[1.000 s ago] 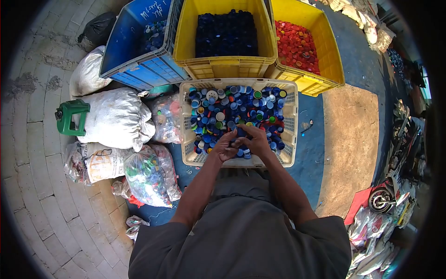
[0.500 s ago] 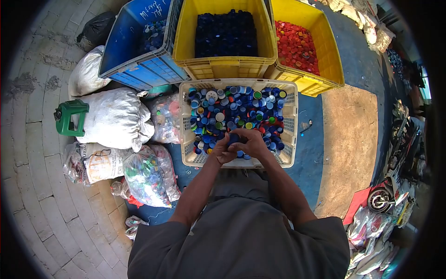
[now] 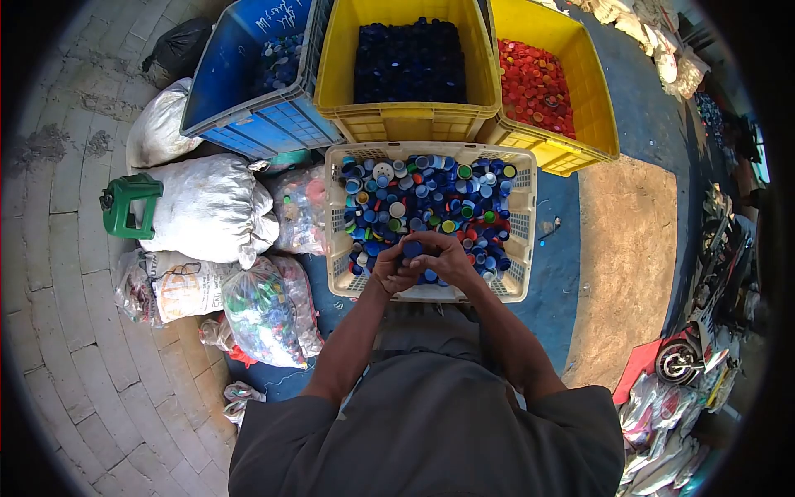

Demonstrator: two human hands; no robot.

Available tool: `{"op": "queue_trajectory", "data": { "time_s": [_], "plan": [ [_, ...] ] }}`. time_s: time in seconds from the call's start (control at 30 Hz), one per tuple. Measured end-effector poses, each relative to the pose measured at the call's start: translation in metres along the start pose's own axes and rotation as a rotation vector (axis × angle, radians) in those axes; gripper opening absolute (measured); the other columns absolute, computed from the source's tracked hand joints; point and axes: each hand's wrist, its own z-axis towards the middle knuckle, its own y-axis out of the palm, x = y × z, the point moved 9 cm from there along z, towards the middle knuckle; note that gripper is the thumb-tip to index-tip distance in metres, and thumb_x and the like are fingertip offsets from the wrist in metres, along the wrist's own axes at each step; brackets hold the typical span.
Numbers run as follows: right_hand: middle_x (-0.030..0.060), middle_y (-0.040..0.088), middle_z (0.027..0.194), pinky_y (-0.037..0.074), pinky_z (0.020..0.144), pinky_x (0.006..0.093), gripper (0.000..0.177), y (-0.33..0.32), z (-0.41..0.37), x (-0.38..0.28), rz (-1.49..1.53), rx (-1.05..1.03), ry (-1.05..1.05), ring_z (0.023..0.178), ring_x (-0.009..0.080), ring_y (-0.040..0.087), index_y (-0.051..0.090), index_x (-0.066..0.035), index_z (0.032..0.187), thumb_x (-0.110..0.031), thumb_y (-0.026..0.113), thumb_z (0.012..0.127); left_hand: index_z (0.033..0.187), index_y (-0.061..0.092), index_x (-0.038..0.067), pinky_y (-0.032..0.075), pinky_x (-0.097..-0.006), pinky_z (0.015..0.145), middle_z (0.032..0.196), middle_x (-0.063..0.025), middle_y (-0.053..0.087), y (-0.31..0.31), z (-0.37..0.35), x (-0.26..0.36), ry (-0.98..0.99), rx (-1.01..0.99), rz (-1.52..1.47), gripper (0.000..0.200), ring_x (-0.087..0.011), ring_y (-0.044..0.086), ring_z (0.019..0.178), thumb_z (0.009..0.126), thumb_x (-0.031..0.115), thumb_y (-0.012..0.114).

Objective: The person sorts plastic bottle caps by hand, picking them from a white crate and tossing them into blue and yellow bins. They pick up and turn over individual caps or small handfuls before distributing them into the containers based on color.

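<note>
A dark blue bottle cap [image 3: 412,248] is gripped between my two hands, above the near side of a white plastic crate [image 3: 334,277]. My left hand [image 3: 392,272] is closed with its fingers curled by the cap. The thumb and fingers of my right hand [image 3: 444,258] are closed round the cap from the other side. Whether more caps lie in my palms is hidden. Under and beyond the hands, mixed bottle caps [image 3: 431,190] fill the crate, mostly blue, with some white, green, red and yellow ones.
Behind the crate stand a blue bin [image 3: 248,116] with caps, a yellow bin [image 3: 406,116] with dark blue caps and another yellow bin [image 3: 592,83] with red caps. At left are white sacks [image 3: 203,207], a green plastic can [image 3: 132,205] and clear bags [image 3: 263,319] of plastic.
The view has shifted slightly. My hands have turned a little, so the dark blue cap's round face shows more plainly between them.
</note>
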Motion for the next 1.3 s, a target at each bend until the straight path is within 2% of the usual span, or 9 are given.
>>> {"op": "queue_trajectory", "data": {
  "time_s": [0.13,0.33,0.43,0.53,0.73,0.93,1.03,1.23,1.3],
  "plan": [
    [0.0046,0.068,0.092,0.049,0.07,0.0271,0.042,-0.01,0.002,-0.003,-0.323,0.018,-0.065,0.08,0.0113,0.061,0.063,-0.005,0.119,-0.002,0.072,0.078,0.121,0.05,0.008,0.04,-0.0151,0.039,0.084,-0.0102,0.052,-0.006,-0.005,0.011,0.006,0.115,0.135,0.043,-0.0084,0.043,0.056,0.093,0.04,0.057],
    [0.0149,0.066,0.091,0.05,0.065,0.0339,0.051,-0.015,0.002,-0.024,-0.814,0.09,-0.207,0.072,0.0277,0.063,0.063,-0.011,0.121,-0.017,0.078,0.073,0.113,0.053,0.011,0.034,-0.0142,0.039,0.077,-0.0027,0.052,0.014,-0.008,0.03,0.054,0.365,0.52,0.039,-0.0032,0.039,0.053,0.091,0.042,0.059],
    [0.0145,0.066,0.092,0.05,0.063,0.0352,0.053,-0.018,-0.006,-0.046,-0.867,0.28,-0.207,0.071,0.0279,0.063,0.063,-0.012,0.121,-0.022,0.079,0.071,0.109,0.055,0.013,0.027,-0.0146,0.04,0.069,0.0048,0.048,0.028,-0.001,0.035,0.101,0.512,0.798,0.037,-0.0009,0.035,0.05,0.09,0.044,0.06],
    [0.0144,0.066,0.093,0.051,0.063,0.0343,0.054,-0.014,-0.001,-0.035,-1.079,0.18,-0.323,0.073,0.0269,0.064,0.063,-0.011,0.119,-0.026,0.079,0.07,0.102,0.055,0.015,0.024,-0.0158,0.04,0.064,0.0088,0.043,0.036,0.006,0.034,0.166,0.609,1.015,0.033,-0.0003,0.035,0.049,0.09,0.046,0.06],
    [0.0053,0.065,0.086,0.051,0.063,0.0289,0.05,-0.024,0.005,-0.023,-0.698,0.264,-0.264,0.076,0.0123,0.064,0.063,-0.008,0.119,-0.004,0.077,0.071,0.098,0.054,0.016,0.024,-0.0171,0.041,0.066,0.0078,0.047,0.028,0.007,0.028,0.245,0.594,0.592,0.04,-0.0023,0.036,0.051,0.094,0.055,0.048],
    [0.0011,0.064,0.085,0.044,0.057,0.0227,0.049,-0.034,0.01,0.016,-0.309,0.251,-0.183,0.067,0.0044,0.052,0.061,-0.005,0.121,-0.002,0.076,0.075,0.096,0.056,0.015,0.028,-0.0153,0.04,0.067,0.0071,0.049,0.038,0.007,0.023,0.187,0.579,0.596,0.038,-0.0025,0.039,0.051,0.095,0.052,0.047],
    [0.0006,0.064,0.084,0.043,0.055,0.0237,0.045,-0.035,0.003,0.0,-0.597,0.356,-0.05,0.067,0.0046,0.054,0.062,-0.005,0.116,-0.004,0.078,0.074,0.095,0.056,0.014,0.027,-0.0156,0.04,0.067,0.0068,0.049,0.041,0.004,0.028,0.22,0.611,0.635,0.041,-0.0026,0.038,0.051,0.094,0.054,0.047],
    [0.0067,0.06,0.077,0.047,0.052,0.0322,0.04,-0.006,0.0,-0.042,-0.991,0.296,-0.489,0.059,0.0219,0.06,0.065,-0.011,0.109,-0.023,0.078,0.073,0.094,0.056,0.013,0.025,-0.0169,0.039,0.066,0.0063,0.048,0.033,0.0,0.04,0.297,0.649,0.75,0.051,-0.0024,0.034,0.048,0.087,0.062,0.049],
    [0.0076,0.061,0.078,0.048,0.053,0.0338,0.039,-0.007,0.004,-0.038,-0.979,0.311,-0.438,0.062,0.0246,0.062,0.065,-0.013,0.109,-0.025,0.077,0.074,0.094,0.055,0.012,0.025,-0.017,0.039,0.068,0.0057,0.049,0.038,0.001,0.038,0.311,0.621,0.755,0.05,-0.0019,0.035,0.048,0.087,0.061,0.05]
  ]
}}
